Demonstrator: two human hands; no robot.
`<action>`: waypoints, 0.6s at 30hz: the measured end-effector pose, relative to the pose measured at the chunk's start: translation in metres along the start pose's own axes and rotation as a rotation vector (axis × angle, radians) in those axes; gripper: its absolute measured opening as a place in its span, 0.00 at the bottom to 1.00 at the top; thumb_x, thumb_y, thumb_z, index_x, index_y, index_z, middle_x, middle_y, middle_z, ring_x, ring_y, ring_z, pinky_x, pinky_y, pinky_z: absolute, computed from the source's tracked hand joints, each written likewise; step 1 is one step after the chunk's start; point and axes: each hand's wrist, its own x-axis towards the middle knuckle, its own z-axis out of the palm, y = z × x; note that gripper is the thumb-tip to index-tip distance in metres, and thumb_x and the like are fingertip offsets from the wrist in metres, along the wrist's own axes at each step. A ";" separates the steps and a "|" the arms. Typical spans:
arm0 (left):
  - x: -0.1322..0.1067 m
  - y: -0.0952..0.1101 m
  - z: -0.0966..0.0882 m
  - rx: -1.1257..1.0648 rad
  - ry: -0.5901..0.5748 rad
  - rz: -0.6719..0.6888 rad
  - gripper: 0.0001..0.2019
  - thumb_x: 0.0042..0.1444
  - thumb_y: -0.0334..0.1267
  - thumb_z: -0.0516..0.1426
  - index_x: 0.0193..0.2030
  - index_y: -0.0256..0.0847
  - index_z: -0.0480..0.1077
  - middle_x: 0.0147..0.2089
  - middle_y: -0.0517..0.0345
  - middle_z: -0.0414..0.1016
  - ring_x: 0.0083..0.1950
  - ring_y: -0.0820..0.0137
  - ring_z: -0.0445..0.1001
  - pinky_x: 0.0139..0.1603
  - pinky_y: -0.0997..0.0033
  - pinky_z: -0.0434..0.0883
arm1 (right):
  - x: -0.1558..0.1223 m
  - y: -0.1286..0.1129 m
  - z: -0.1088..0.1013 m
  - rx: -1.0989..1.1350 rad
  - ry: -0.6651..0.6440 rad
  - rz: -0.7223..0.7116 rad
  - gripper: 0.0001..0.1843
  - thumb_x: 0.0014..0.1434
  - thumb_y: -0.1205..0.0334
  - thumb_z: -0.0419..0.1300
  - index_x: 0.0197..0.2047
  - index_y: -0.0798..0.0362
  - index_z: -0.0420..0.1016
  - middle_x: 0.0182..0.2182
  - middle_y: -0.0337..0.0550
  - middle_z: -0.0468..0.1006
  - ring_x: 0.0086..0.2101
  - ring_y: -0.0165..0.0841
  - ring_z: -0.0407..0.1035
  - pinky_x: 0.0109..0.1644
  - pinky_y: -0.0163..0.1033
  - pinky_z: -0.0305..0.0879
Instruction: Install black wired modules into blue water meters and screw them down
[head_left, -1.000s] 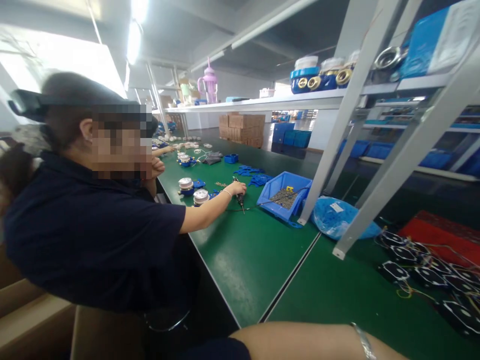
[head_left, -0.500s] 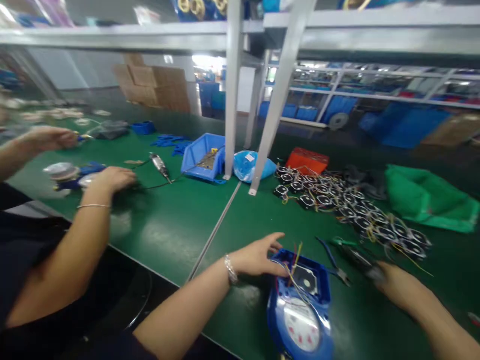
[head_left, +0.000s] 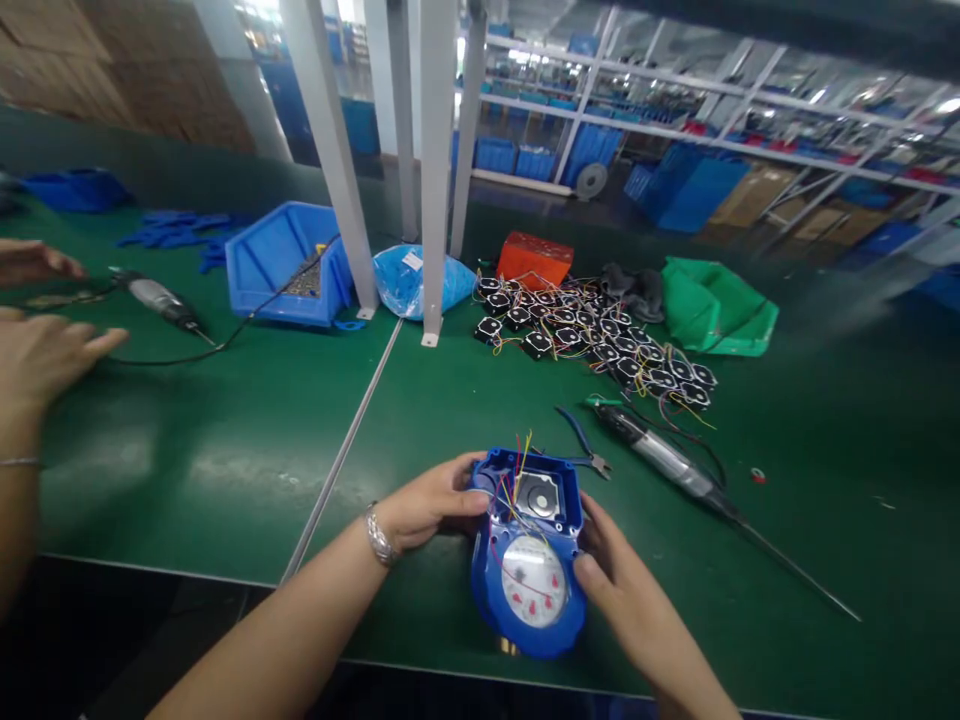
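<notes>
A blue water meter (head_left: 526,560) with a round dial and an open box-shaped compartment stands near the table's front edge. Inside the compartment sits a black and silver module (head_left: 539,497), with thin red, yellow and white wires rising from it. My left hand (head_left: 442,497) grips the meter's upper left side, thumb on the rim. On the opposite side my right hand (head_left: 611,565) holds it, thumb against the casing near the dial. Just behind lie blue-handled cutting pliers (head_left: 589,450). An electric screwdriver (head_left: 675,468) with a long shaft lies to the right.
Several wired black modules (head_left: 592,330) spread across the table behind, near a red bin (head_left: 534,260) and a green bin (head_left: 716,305). Metal posts (head_left: 433,180) rise beside a blue bag (head_left: 397,280) and blue bin (head_left: 277,265). At left are a co-worker's hands (head_left: 45,355) and another screwdriver (head_left: 161,302).
My right hand has let go of the electric screwdriver, which now lies on the table, and has taken hold of the water meter's right side. The view has swung to the right.
</notes>
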 end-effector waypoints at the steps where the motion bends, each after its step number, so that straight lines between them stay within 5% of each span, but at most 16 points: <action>1: 0.000 0.000 0.002 -0.007 -0.002 0.002 0.33 0.38 0.42 0.66 0.52 0.34 0.62 0.48 0.44 0.70 0.47 0.61 0.69 0.51 0.61 0.61 | -0.001 0.004 0.005 0.050 0.008 -0.005 0.49 0.43 0.39 0.60 0.61 0.56 0.48 0.58 0.52 0.53 0.57 0.40 0.53 0.61 0.46 0.53; 7: 0.002 -0.006 -0.001 0.003 0.000 0.045 0.34 0.35 0.40 0.67 0.51 0.33 0.63 0.50 0.44 0.69 0.50 0.60 0.67 0.55 0.60 0.59 | -0.002 0.008 0.031 0.453 0.198 0.057 0.43 0.43 0.51 0.64 0.59 0.53 0.51 0.53 0.51 0.64 0.50 0.41 0.63 0.54 0.46 0.62; 12: 0.004 -0.008 -0.005 -0.002 -0.107 0.065 0.37 0.36 0.32 0.67 0.55 0.35 0.59 0.53 0.45 0.67 0.53 0.61 0.65 0.55 0.60 0.58 | 0.001 0.011 0.026 0.554 0.200 0.075 0.42 0.38 0.56 0.68 0.56 0.53 0.56 0.49 0.50 0.68 0.44 0.41 0.68 0.49 0.44 0.66; 18: 0.010 -0.016 0.007 -0.068 0.110 0.177 0.35 0.36 0.34 0.67 0.54 0.38 0.61 0.55 0.47 0.64 0.55 0.60 0.63 0.56 0.61 0.59 | 0.018 0.019 0.016 0.635 0.219 0.085 0.48 0.39 0.55 0.66 0.61 0.50 0.50 0.44 0.49 0.72 0.37 0.39 0.71 0.40 0.43 0.71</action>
